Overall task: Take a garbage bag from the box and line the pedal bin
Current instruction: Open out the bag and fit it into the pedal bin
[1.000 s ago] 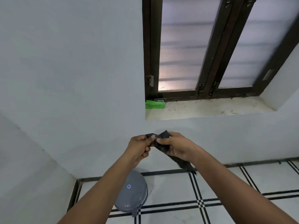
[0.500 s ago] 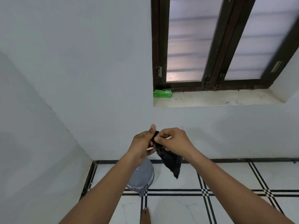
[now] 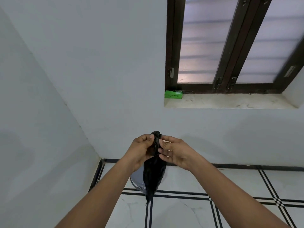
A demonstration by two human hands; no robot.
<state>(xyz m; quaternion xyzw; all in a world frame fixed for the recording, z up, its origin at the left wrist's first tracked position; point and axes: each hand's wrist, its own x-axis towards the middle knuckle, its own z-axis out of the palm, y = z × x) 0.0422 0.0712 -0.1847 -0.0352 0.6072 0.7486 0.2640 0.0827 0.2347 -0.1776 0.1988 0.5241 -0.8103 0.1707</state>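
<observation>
Pinching the bunched top of a black garbage bag (image 3: 154, 168), both hands meet at the centre of the frame: the left hand (image 3: 141, 150) has its grip closed on the bag's left side, thumb tip pressed near the top, and the right hand (image 3: 176, 152) holds the right side with curled fingers. And the bag hangs straight down from that double grip, narrowing to a point low in the frame over the tiled floor (image 3: 230, 211). Right behind it, mostly hidden by the bag and the left forearm, sits the grey pedal bin (image 3: 137, 181) on the floor by the wall corner. Up at centre right, the green box (image 3: 173, 94) rests at the left end of the window sill (image 3: 230, 102), well apart from the hands, beneath the dark-framed window (image 3: 230, 46).
</observation>
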